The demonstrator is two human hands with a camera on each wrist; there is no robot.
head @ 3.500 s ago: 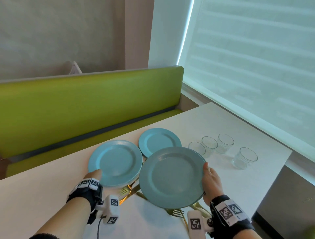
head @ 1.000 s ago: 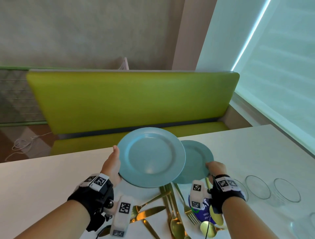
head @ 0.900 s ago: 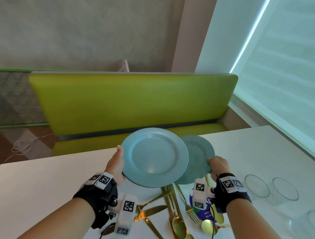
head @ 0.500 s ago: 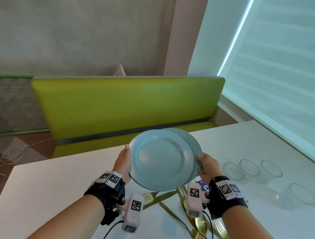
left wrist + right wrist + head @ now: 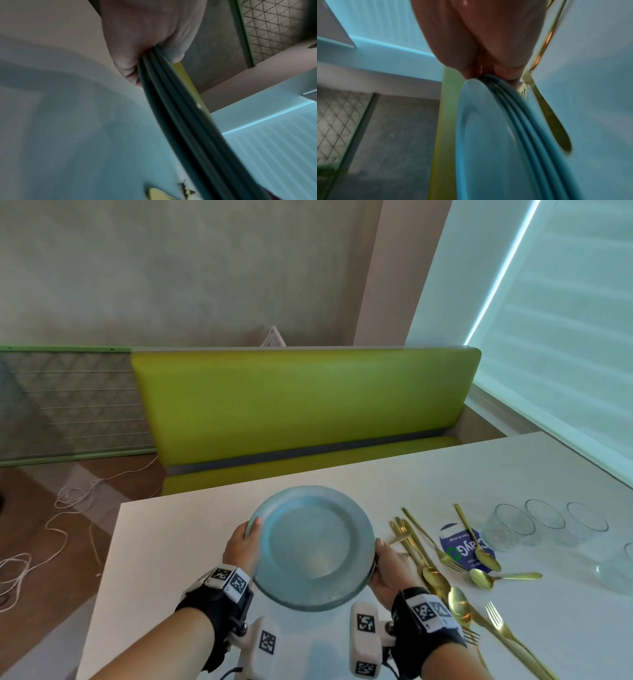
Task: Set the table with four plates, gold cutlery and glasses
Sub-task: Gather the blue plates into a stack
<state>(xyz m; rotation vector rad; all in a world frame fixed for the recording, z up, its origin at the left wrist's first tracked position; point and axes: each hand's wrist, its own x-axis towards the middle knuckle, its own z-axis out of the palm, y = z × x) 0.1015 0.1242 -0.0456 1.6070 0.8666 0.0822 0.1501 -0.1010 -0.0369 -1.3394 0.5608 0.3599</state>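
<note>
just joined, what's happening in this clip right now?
A person is holding a stack of blue plates over a white table, the left hand gripping one edge and the right hand the opposite edge. The wrist views show several rims nested together, so no plate has been laid at a seat yet. Gold cutlery lies loose in a heap to the right of the plates, and clear glasses stand in a group further right. A green bench runs behind the table.

Under the top plate of the stack of plates [image 5: 313,546] the rest are hidden from above. At three o'clock one glass [image 5: 618,568] runs off the edge. Both wrist views are blurred, and the fingers beneath the stack are out of sight.
</note>
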